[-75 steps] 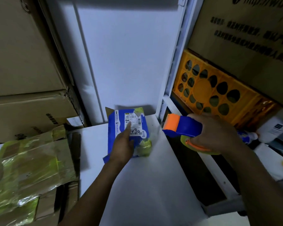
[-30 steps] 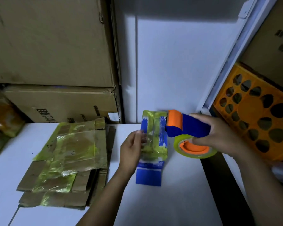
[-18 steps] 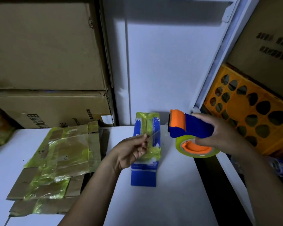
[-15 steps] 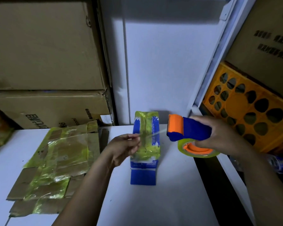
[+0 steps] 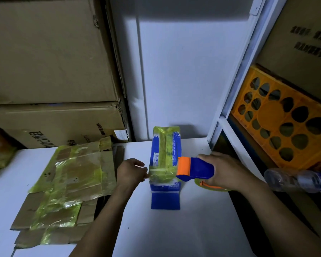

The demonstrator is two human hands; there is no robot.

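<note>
Left fingers (image 5: 144,175) pinching tape (image 5: 161,171) at blue box (image 5: 165,200) edge, right fingers (image 5: 205,156) gripping dispenser (image 5: 197,168), now touching box

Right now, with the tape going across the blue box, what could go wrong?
1. The blue box seems to stand on a narrow side. Only the left hand, pinching the tape strip at its left edge, steadies it, so the pull of the tape dispenser in the right hand may tip or slide it.
2. The strip crosses older yellow-green tape, so it may wrinkle or stick badly.
</note>
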